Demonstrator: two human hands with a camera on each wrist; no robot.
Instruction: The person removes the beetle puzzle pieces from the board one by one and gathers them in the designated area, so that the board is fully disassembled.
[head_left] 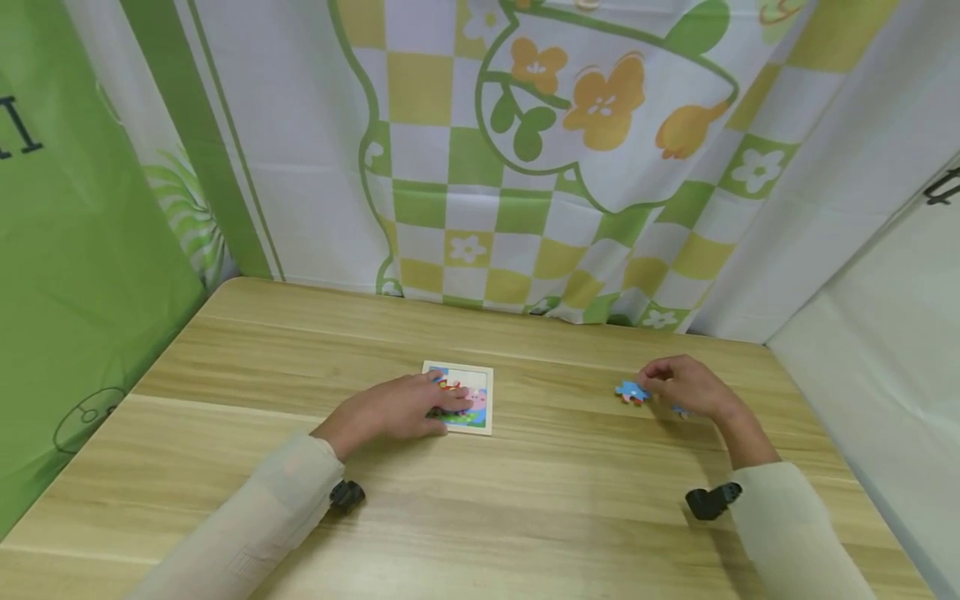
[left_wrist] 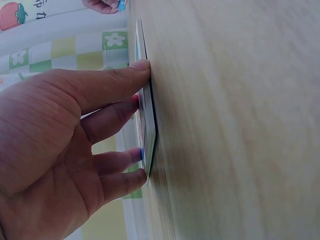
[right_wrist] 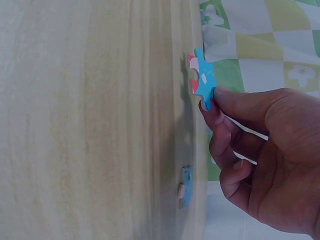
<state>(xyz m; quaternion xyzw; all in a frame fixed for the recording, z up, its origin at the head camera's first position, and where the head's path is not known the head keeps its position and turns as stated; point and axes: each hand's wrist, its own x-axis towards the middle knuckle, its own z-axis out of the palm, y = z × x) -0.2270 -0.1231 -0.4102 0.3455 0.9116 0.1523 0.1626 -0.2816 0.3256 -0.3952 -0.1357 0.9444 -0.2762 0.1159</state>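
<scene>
- Head view: your left hand [head_left: 405, 407] lay flat on the square puzzle board [head_left: 480, 398], fingers stretched across its picture, holding nothing. The board sat near the middle of the wooden table [head_left: 225, 367], close to the patterned curtain [head_left: 570, 150] at the far edge.
- Head view: your right hand [head_left: 686, 385] was well to the right of the board, its fingertips pinching a blue puzzle piece [head_left: 632, 392] just above the tabletop. A second loose piece [head_left: 679, 409] peeked out under that hand, mostly hidden. A dark wrist camera [head_left: 711, 500] showed at your right sleeve, another [head_left: 347, 495] at your left.
- Left wrist view: your left hand [left_wrist: 65, 150] had its fingers [left_wrist: 125, 75] straight and pressed against the face of the puzzle board [left_wrist: 148, 135], which lay flat on the table [left_wrist: 240, 120]. Nothing was gripped.
- Right wrist view: your right hand [right_wrist: 260, 160] held the blue puzzle piece [right_wrist: 204, 80] between thumb and forefinger, the piece lifted off the table [right_wrist: 90, 120] with its red-and-white edge toward the wood. The other fingers were curled. The second loose piece [right_wrist: 185, 186] lay flat on the table just beside your hand, untouched.
</scene>
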